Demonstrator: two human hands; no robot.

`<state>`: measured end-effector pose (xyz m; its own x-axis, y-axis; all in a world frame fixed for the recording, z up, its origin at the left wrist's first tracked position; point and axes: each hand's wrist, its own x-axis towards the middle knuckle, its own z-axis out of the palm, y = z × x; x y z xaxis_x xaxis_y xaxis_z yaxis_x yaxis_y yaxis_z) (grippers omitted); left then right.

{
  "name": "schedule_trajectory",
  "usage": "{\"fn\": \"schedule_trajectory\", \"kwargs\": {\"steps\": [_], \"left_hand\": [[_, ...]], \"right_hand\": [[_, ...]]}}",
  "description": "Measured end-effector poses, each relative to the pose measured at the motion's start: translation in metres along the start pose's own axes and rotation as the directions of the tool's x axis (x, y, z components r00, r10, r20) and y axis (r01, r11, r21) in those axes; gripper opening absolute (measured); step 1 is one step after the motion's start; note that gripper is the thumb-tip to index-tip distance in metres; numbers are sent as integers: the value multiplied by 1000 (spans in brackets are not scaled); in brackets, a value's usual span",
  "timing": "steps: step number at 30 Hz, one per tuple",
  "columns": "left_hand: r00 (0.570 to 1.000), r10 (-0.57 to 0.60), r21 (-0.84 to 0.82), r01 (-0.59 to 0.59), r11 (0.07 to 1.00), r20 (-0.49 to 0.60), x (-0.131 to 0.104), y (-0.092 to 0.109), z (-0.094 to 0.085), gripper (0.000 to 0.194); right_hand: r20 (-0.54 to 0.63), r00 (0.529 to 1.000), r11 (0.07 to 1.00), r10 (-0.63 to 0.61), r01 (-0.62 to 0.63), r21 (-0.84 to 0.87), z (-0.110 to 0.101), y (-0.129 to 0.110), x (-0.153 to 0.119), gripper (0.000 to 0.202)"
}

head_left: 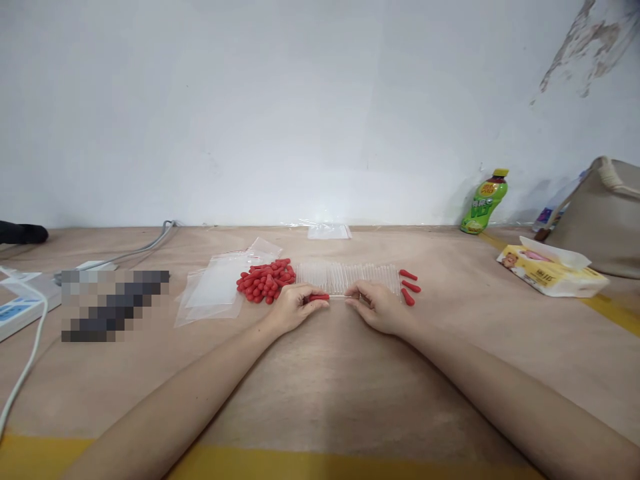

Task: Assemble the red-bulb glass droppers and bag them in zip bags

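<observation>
Brown tabletop [330,400] w/ white wall [300,100] behind; L hand [293,311] grips a red bulb [320,297], R hand [379,307] pinches a thin clear tube [338,297]; tube runs sideways btwn hands, approx. in line w/ bulb, which is nearer L; bulb pile [264,281] just left of L hand, tube row [320,275] beyond both; can't tell if tube's tip is inside bulb; R fingers hide its other end.

**Red bulb [321,297] and clear tube [339,297] in line**

Before the row of tubes [330,275], the left hand [294,307] grips the red bulb, the right hand [379,309] the clear tube. Left of the row lie heaped bulbs [265,281] and plastic bags [214,283]; right of it, three loose bulbs [411,286], then, farther off, a bottle [484,205].
</observation>
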<state>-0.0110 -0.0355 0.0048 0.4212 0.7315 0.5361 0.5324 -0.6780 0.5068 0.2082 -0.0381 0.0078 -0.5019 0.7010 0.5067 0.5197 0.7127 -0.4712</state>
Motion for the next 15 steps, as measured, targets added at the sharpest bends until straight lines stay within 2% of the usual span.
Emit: {"fn": "schedule_trajectory", "kwargs": {"steps": [5,9,15], "left_hand": [[1000,-10,-26,10,1000,6,-2,5,1,16],[1000,-26,-31,27,999,17,-2,10,1,16],[998,16,-12,-15,1000,55,-3,11,2,16]], "right_hand": [[-81,987,988,-137,130,-86,5,-1,-3,10],[-94,982,981,-166,154,-121,6,-1,-3,12],[-69,981,973,-179,166,-162,8,-1,-3,16]]}}
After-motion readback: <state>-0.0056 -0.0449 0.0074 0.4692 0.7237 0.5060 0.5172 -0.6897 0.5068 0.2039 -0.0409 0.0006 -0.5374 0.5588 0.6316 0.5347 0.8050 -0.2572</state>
